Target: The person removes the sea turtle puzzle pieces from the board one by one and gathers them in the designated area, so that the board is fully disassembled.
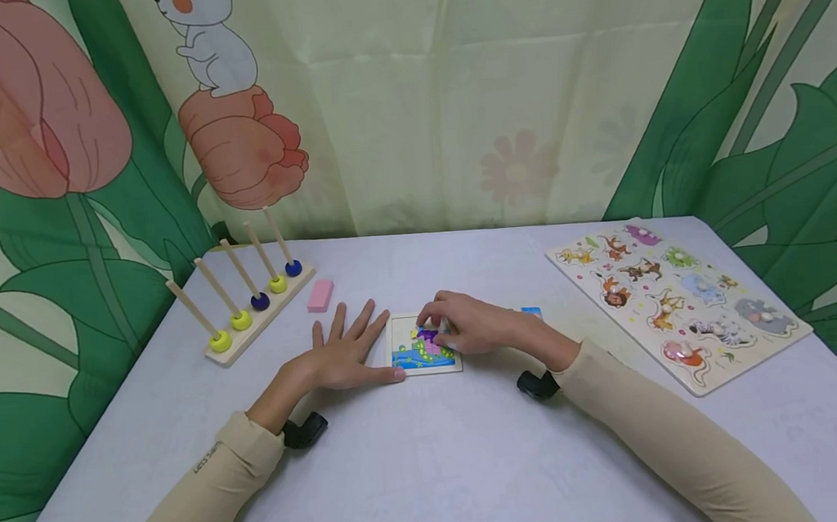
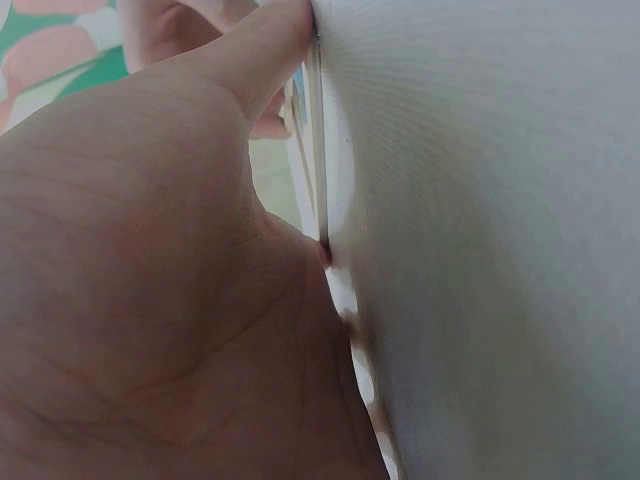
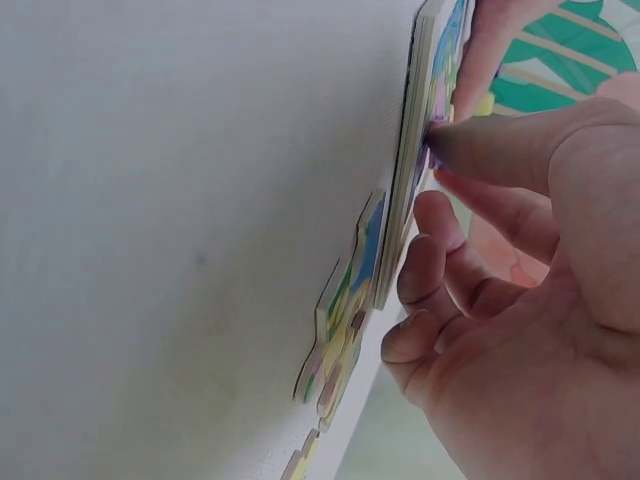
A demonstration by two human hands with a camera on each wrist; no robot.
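A small jigsaw board [image 1: 400,328] with a pale frame lies flat on the table, blue and green pieces along its lower part. My left hand [image 1: 348,361] is flat with fingers spread, its thumb at the board's lower left corner. Over the board, my right hand [image 1: 473,322] pinches a purple puzzle piece [image 1: 428,338] between thumb and index finger, down at the picture's surface. The other right fingers curl loosely in the right wrist view. Loose puzzle pieces [image 3: 352,290] lie beside the board, mostly hidden behind the right hand in the head view.
At the left stands a wooden peg rack [image 1: 260,314] with yellow and blue beads. A pink block [image 1: 320,296] lies near it. A large animal puzzle board [image 1: 676,306] occupies the right side of the white table [image 1: 434,464]. A printed curtain [image 1: 408,131] hangs behind.
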